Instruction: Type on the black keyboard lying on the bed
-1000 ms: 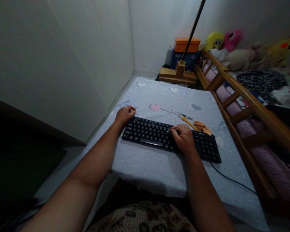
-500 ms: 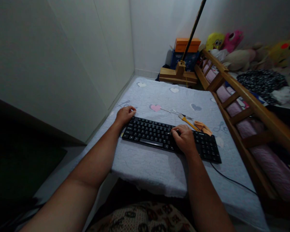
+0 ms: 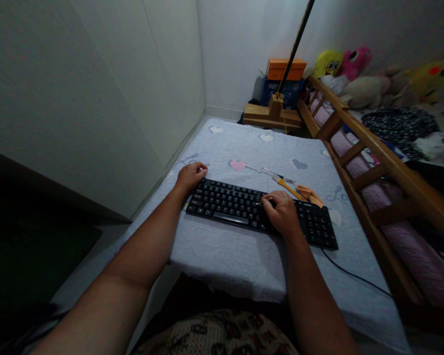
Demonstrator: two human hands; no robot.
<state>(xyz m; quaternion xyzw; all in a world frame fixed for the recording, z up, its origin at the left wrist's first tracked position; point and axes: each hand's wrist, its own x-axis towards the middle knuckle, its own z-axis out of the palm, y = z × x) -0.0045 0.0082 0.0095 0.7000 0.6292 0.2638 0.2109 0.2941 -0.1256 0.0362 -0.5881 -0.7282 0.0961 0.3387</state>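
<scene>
A black keyboard (image 3: 225,199) lies at a slant across the cloth-covered table. At its upper left corner rests my left hand (image 3: 190,177), fingers loosely bent and apart, with nothing visible in them. My right hand (image 3: 281,209) is closed in a pinch over the keys right of the middle. From its fingertips pokes a small, thin stick with a pale tip, like a cotton swab (image 3: 259,202), touching or just above the keys. Most of the stick is hidden by the hand. Behind the keyboard lie a yellow-handled brush (image 3: 288,187) and a crumpled orange cloth (image 3: 310,195).
Thin metal tools (image 3: 270,172) lie on the patterned table cover (image 3: 222,246). The keyboard's cable (image 3: 355,275) runs off to the right. A wooden bed rail (image 3: 377,148) stands along the right side, a pale cabinet (image 3: 140,98) along the left. Boxes (image 3: 286,69) are stacked behind.
Almost nothing differs. Both hands stay at the same spots on the keyboard, and the view has shifted very slightly.
</scene>
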